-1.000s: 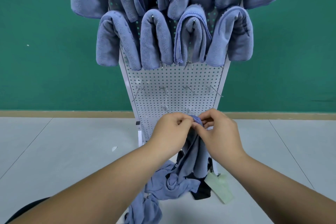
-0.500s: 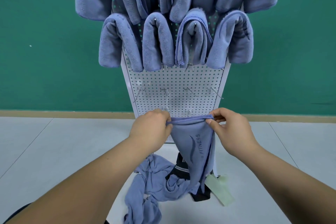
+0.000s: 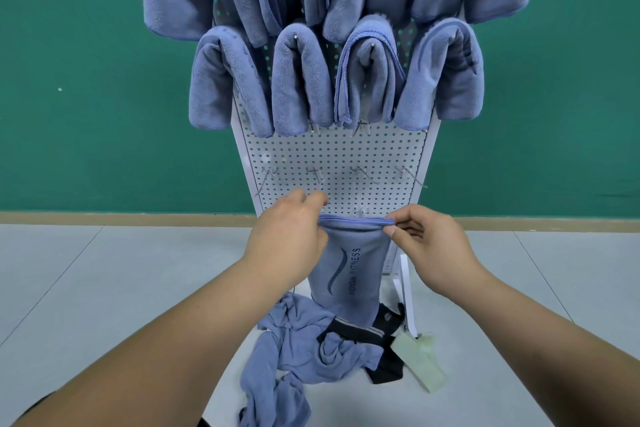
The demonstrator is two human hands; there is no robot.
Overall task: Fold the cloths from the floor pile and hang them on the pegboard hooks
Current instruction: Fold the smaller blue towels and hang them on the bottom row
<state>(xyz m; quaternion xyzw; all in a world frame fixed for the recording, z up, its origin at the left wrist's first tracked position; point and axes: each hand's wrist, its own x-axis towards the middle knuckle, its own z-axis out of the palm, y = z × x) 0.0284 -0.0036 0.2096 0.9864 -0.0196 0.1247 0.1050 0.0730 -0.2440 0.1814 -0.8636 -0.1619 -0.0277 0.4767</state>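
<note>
Currently, the left hand (image 3: pixel 287 239) and right hand (image 3: pixel 426 250) each pinch one end of the top edge of the blue microfibre cloth with dark lettering (image 3: pixel 349 274). It hangs before the white perforated pegboard (image 3: pixel 332 152), above the crumpled blue floor pile (image 3: pixel 304 340). Tension the edge level, align corners, then drape over a bare wire hook (image 3: pixel 363 174).
</note>
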